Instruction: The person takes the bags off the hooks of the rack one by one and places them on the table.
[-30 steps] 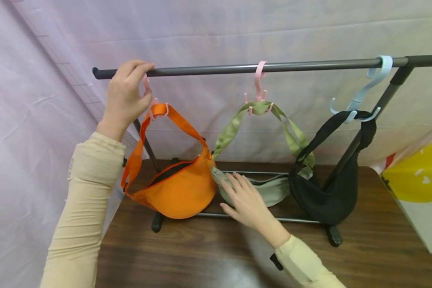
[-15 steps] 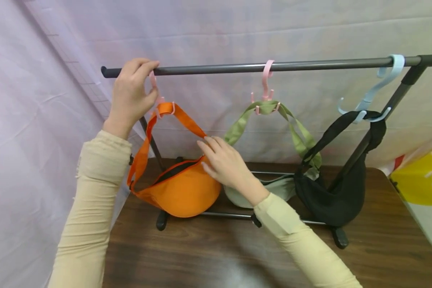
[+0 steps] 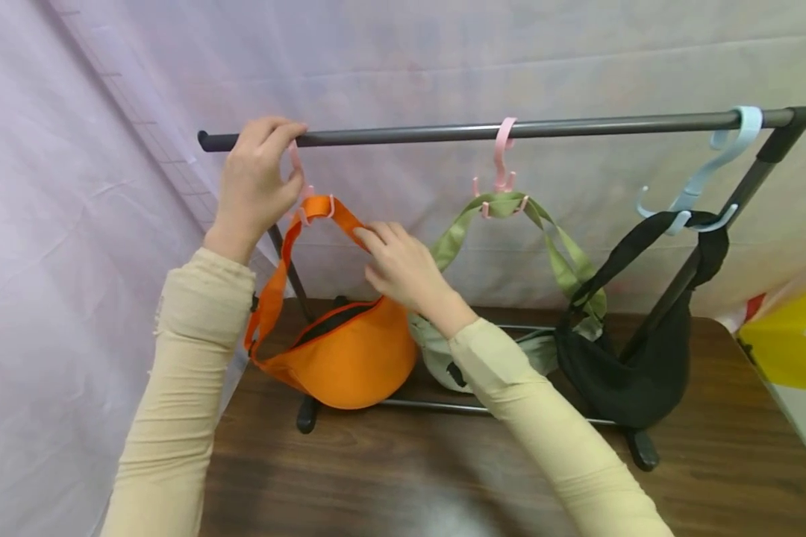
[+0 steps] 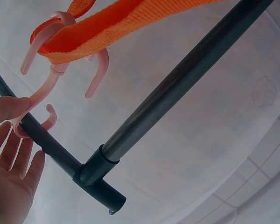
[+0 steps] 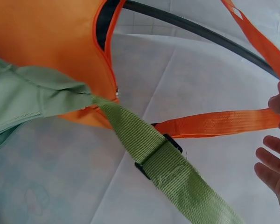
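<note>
An orange sling bag (image 3: pixel 339 350) hangs by its orange strap (image 3: pixel 322 207) from a pink hook (image 3: pixel 298 168) at the left end of a dark rail (image 3: pixel 578 127). My left hand (image 3: pixel 287 160) pinches that pink hook (image 4: pixel 42 91) just under the rail (image 4: pixel 186 79), fingers over the bar. My right hand (image 3: pixel 371 250) is raised to the strap's right run and pinches the orange strap (image 5: pixel 219 123) between thumb and forefinger, its other fingers (image 5: pixel 273 144) loose. The orange bag (image 5: pixel 46 51) has its zip open.
A green bag (image 3: pixel 436 350) hangs from a second pink hook (image 3: pixel 504 160), and a black bag (image 3: pixel 618 380) from a pale blue hook (image 3: pixel 719 160). The rack stands on a dark wooden table (image 3: pixel 410 477). White cloth hangs behind. A yellow object (image 3: pixel 792 343) lies at the right edge.
My right hand rose from the green bag near the table, past the orange bag's top, up to the orange strap. My left hand stayed on the pink hook.
</note>
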Tool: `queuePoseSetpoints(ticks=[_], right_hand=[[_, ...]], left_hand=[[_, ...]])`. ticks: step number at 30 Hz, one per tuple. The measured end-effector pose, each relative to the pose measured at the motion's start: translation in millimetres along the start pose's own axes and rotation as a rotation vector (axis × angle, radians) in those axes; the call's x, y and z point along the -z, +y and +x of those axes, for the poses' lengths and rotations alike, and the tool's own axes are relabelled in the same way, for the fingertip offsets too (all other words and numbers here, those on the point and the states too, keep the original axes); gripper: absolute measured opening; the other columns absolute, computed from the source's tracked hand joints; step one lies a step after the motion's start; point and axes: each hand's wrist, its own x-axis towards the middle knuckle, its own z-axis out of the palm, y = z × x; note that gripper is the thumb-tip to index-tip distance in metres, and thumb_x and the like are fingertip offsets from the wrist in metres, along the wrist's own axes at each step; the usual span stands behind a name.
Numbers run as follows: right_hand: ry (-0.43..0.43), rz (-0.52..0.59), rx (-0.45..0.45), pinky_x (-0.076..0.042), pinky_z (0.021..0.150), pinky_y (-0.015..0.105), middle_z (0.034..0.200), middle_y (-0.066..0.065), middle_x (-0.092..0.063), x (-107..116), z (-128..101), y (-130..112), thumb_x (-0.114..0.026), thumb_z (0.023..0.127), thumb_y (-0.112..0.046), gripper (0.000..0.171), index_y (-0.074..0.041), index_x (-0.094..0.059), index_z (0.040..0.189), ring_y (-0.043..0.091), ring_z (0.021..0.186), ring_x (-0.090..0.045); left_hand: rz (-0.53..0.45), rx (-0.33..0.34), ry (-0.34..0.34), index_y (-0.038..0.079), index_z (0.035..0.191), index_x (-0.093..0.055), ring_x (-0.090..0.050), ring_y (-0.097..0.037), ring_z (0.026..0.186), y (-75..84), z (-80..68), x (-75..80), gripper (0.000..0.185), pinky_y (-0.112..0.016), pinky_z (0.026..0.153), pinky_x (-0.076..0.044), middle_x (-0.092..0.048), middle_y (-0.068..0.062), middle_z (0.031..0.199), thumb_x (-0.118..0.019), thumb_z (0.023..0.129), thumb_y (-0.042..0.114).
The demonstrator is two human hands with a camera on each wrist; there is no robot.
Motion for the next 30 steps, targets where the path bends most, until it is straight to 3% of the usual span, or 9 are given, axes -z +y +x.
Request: queuePoseSetpoints(ticks=[8, 14, 23, 30], right_hand=[[-0.01, 0.099, -0.11, -0.044, 0.091, 0.036, 0.123, 0.011, -0.052, -7, 25, 5, -0.061, 0.081, -0.014, 0.049, -0.004, -0.048, 0.127, 0.026, 0.111, -0.048], [-0.02, 0.257, -0.238, -0.039, 0.096, 0.035, 0.124, 0.011, -0.052, -17, 41, 6, -0.06, 0.082, -0.014, 0.049, -0.005, -0.046, 0.128, 0.025, 0.115, -0.047], [0.011, 0.557, -0.389, -0.046, 0.084, 0.028, 0.108, 0.013, -0.058, -23, 56, 6, -0.058, 0.083, -0.008, 0.036, 0.0, -0.054, 0.117, 0.023, 0.096, -0.056], [0.003, 0.59, -0.444, -0.047, 0.069, 0.025, 0.086, 0.009, -0.061, -24, 59, 7, -0.054, 0.082, -0.005, 0.018, -0.001, -0.061, 0.099, 0.018, 0.076, -0.055]], left_hand=[[0.01, -0.009, -0.011, -0.003, 0.11, -0.061, -0.053, -0.032, 0.096, 0.1, -0.1, 0.4, 0.033, -0.039, 0.086, -0.045, -0.059, -0.019, 0.102, -0.052, 0.078, -0.006], [0.031, -0.015, -0.012, -0.003, 0.11, -0.061, -0.053, -0.033, 0.095, -1.3, 0.1, 0.5, 0.033, -0.038, 0.087, -0.045, -0.06, -0.019, 0.102, -0.052, 0.079, -0.006], [0.035, -0.025, -0.011, -0.003, 0.11, -0.061, -0.054, -0.033, 0.094, -0.6, 0.3, 1.1, 0.035, -0.039, 0.086, -0.045, -0.06, -0.019, 0.102, -0.053, 0.077, -0.007], [0.037, -0.018, -0.001, -0.002, 0.11, -0.061, -0.055, -0.032, 0.094, -0.5, 1.0, 0.7, 0.034, -0.039, 0.085, -0.045, -0.061, -0.018, 0.102, -0.053, 0.078, -0.006]])
